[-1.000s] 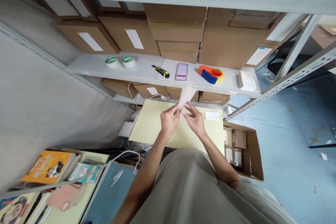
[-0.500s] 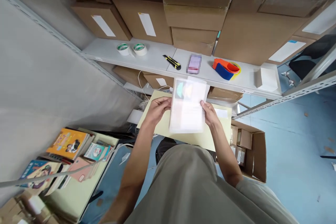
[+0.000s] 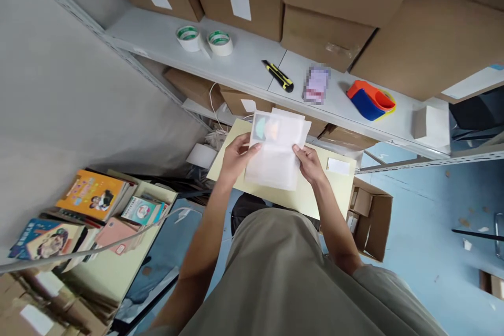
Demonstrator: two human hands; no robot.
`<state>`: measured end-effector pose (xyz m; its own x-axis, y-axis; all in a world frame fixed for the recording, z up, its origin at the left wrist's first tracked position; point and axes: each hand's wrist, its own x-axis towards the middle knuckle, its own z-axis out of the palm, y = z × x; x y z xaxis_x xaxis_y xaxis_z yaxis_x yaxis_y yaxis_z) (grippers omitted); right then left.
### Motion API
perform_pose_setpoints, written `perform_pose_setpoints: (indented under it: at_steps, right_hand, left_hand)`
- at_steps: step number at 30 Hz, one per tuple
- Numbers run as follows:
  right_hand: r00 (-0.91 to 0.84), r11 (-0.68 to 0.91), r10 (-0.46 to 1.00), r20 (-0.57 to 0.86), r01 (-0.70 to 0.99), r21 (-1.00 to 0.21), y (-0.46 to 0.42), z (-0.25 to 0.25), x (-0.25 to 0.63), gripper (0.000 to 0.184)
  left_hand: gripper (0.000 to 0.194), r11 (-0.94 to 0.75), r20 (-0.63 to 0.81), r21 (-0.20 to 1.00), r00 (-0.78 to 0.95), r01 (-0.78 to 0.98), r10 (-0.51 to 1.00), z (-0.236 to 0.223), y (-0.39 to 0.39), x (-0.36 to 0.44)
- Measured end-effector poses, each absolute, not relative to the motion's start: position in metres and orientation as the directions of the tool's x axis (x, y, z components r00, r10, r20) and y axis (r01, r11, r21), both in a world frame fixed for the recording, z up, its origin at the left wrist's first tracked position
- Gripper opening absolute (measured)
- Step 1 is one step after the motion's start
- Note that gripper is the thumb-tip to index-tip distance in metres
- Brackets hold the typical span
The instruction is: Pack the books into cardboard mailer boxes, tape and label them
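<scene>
Both my hands hold a white translucent sleeve (image 3: 275, 149) with a colourful printed item showing through its top end. My left hand (image 3: 235, 157) grips its left edge, thumb on top. My right hand (image 3: 310, 164) pinches its right edge. The sleeve hovers over a pale yellow board (image 3: 338, 189) that lies below the shelf in front of me.
The grey shelf (image 3: 244, 65) carries two tape rolls (image 3: 205, 39), a yellow-black utility knife (image 3: 277, 75), a blurred small item (image 3: 316, 84), an orange-blue tape dispenser (image 3: 370, 101) and a white box (image 3: 430, 123). Cardboard boxes stand behind. An open carton (image 3: 374, 223) sits right, books (image 3: 88, 197) left.
A second ago my hands pinched a narrow folded sheet; it now lies wide and flat between them. The view has tilted down and closer to the shelf.
</scene>
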<state>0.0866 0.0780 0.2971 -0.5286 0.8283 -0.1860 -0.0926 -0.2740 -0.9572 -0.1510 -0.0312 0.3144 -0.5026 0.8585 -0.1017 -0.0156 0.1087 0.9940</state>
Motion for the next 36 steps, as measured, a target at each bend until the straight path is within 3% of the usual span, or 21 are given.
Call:
perform_pose_setpoints:
  at_steps: [2, 5, 8, 11, 16, 18, 22, 27, 32, 34, 36]
  right_hand:
    - [-0.482, -0.203, 0.857, -0.182, 0.010, -0.979, 0.076, 0.284, 0.067, 0.072]
    - [-0.404, -0.065, 0.902, -0.156, 0.229, -0.971, 0.066, 0.260, 0.029, 0.070]
    - [-0.364, 0.002, 0.913, -0.183, 0.454, -0.891, 0.055, 0.233, -0.011, 0.061]
    - [-0.319, -0.040, 0.900, -0.296, 0.616, -0.786, 0.053, 0.208, -0.048, 0.049]
    - [-0.254, -0.047, 0.868, -0.426, 0.813, -0.580, 0.069, 0.173, -0.111, 0.031]
    - [-0.281, -0.022, 0.826, -0.489, 0.850, -0.526, 0.076, 0.159, -0.138, 0.028]
    - [-0.374, 0.055, 0.689, -0.621, 0.881, -0.469, 0.085, 0.131, -0.185, 0.052]
    - [-0.363, 0.074, 0.521, -0.773, 0.921, -0.383, 0.088, 0.105, -0.211, 0.068]
    - [-0.329, 0.093, 0.485, -0.811, 0.941, -0.326, 0.077, 0.090, -0.219, 0.080]
    - [-0.340, 0.148, 0.497, -0.798, 0.940, -0.308, 0.076, 0.085, -0.220, 0.080]
    - [-0.374, 0.224, 0.504, -0.779, 0.927, -0.300, 0.081, 0.083, -0.219, 0.077]
  left_hand:
    - [0.070, 0.121, 0.043, 0.964, -0.590, 0.235, 0.806, 0.288, -0.033, -0.150]
    - [0.060, 0.138, 0.068, 0.895, -0.435, 0.425, 0.898, 0.246, -0.038, -0.139]
    - [0.051, 0.258, -0.109, 0.871, -0.348, 0.418, 0.931, 0.207, -0.039, -0.139]
    - [0.045, 0.358, -0.243, 0.840, -0.307, 0.408, 0.920, 0.171, -0.033, -0.162]
    - [0.035, 0.345, -0.294, 0.901, -0.215, 0.264, 0.931, 0.113, -0.006, -0.235]
    - [0.033, 0.376, -0.332, 0.904, -0.223, 0.201, 0.917, 0.090, 0.006, -0.264]
    - [0.024, 0.469, -0.403, 0.862, -0.298, 0.195, 0.865, 0.056, 0.021, -0.309]
    - [0.017, 0.576, -0.480, 0.783, -0.362, 0.233, 0.799, 0.042, 0.024, -0.331]
    - [0.022, 0.634, -0.536, 0.745, -0.379, 0.207, 0.754, 0.046, 0.016, -0.324]
    - [0.016, 0.649, -0.552, 0.741, -0.392, 0.174, 0.736, 0.051, 0.009, -0.319]
    - [0.024, 0.644, -0.546, 0.751, -0.412, 0.144, 0.729, 0.059, -0.002, -0.314]
